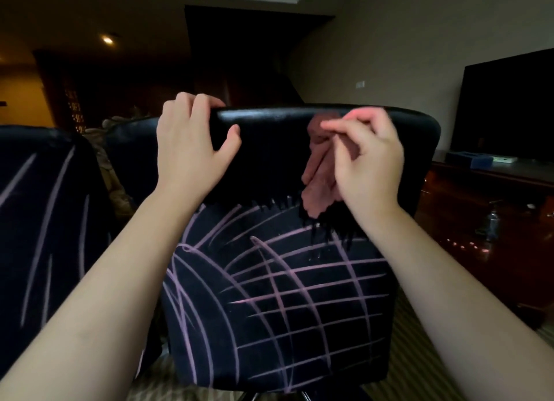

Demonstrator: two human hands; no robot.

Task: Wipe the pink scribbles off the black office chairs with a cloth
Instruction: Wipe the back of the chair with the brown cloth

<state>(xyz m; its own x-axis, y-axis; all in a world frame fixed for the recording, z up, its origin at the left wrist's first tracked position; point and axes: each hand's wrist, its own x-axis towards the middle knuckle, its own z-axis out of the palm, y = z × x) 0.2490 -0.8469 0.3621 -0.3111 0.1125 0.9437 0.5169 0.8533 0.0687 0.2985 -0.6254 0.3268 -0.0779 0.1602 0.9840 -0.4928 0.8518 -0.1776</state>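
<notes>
Both hands at the top of the black office chair [269,137]
The left hand [192,149] clamps the chair's top edge near its left corner, fingers curled over the far side, thumb spread on the near face. The right hand [368,164] pinches a bunched pinkish cloth [319,173] in curled fingers, high on the backrest's right half, the cloth hanging below the fingers. Pink scribbles [299,295] cross the backrest's lower part; the band above is plain black with a dripping edge. A second scribbled chair [45,221] stands just left of it
</notes>
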